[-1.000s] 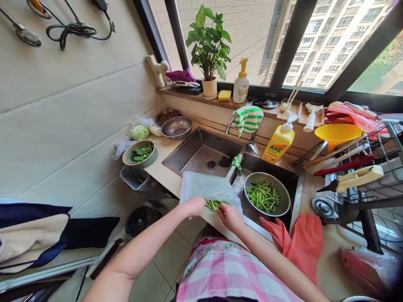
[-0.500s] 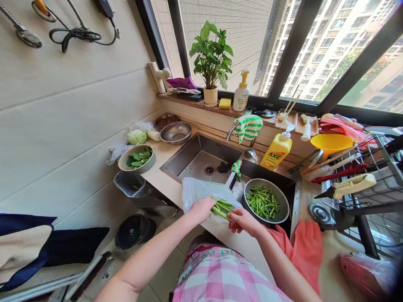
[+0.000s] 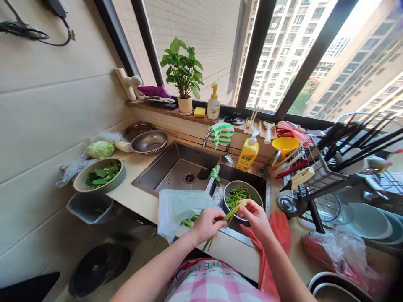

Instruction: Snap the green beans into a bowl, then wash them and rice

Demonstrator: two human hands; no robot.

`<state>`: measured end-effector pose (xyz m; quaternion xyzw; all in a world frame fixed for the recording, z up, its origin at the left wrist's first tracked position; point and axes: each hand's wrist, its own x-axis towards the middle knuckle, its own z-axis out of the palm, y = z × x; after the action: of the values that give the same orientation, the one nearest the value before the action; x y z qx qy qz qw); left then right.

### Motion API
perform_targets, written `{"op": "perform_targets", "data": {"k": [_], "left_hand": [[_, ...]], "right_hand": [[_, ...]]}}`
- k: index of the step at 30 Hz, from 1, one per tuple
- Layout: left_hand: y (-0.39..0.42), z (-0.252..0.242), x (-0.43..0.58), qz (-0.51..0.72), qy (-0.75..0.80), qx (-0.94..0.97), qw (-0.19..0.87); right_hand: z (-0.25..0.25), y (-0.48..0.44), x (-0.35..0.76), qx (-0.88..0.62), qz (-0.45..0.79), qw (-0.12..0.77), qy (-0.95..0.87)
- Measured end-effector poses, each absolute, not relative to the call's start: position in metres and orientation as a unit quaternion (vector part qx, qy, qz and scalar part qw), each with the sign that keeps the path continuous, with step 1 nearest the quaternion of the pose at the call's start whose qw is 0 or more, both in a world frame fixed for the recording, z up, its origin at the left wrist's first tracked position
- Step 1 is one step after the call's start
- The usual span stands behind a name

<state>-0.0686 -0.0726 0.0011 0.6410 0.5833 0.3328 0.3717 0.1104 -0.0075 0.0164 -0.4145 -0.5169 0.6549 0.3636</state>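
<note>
A few green vegetable stems (image 3: 231, 213) stretch between my two hands at the counter's front edge. My left hand (image 3: 208, 226) is closed around their lower part. With fingertips pinched, my right hand (image 3: 255, 216) grips the pale upper end. Below and left of them lies a translucent plastic bag (image 3: 179, 203), with more green stems (image 3: 189, 221) at its opening beside my left hand. Just beyond my right hand, a round metal bowl (image 3: 260, 195) of cut green pieces (image 3: 236, 196) stands in the right sink basin.
The left sink basin (image 3: 170, 180) lies ahead. A bowl of leaves (image 3: 121, 174) sits at the left counter edge, above a bin (image 3: 90, 209). Red rubber gloves (image 3: 280, 233) hang by my right forearm. A dish rack (image 3: 317, 180) with a knife stands on the right.
My view has turned right. Both hands have moved away from the bag's opening toward the metal bowl, with stems lifted between them. My right hand has risen and now pinches the upper end.
</note>
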Motion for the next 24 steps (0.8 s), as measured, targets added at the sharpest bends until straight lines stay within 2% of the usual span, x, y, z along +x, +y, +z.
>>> {"op": "perform_targets", "data": {"k": [5,12,18,24], "left_hand": [[-0.046,0.016,-0.036,0.441,0.533,0.552,0.465],[-0.020,0.011,-0.011,0.480,0.516,0.496,0.507],[0.001,-0.004,-0.003,0.522,0.463,0.325,0.638],[0.025,-0.021,0.000,0.480,0.464,0.244,0.703]], "right_hand": [[0.024,-0.003,0.105,-0.417,0.643,0.399,-0.503],[0.017,0.004,0.112,-0.464,0.519,0.445,-0.563],[-0.007,0.025,0.115,-0.465,0.630,0.481,-0.395],[-0.028,0.048,0.115,-0.434,0.687,0.500,-0.299]]}}
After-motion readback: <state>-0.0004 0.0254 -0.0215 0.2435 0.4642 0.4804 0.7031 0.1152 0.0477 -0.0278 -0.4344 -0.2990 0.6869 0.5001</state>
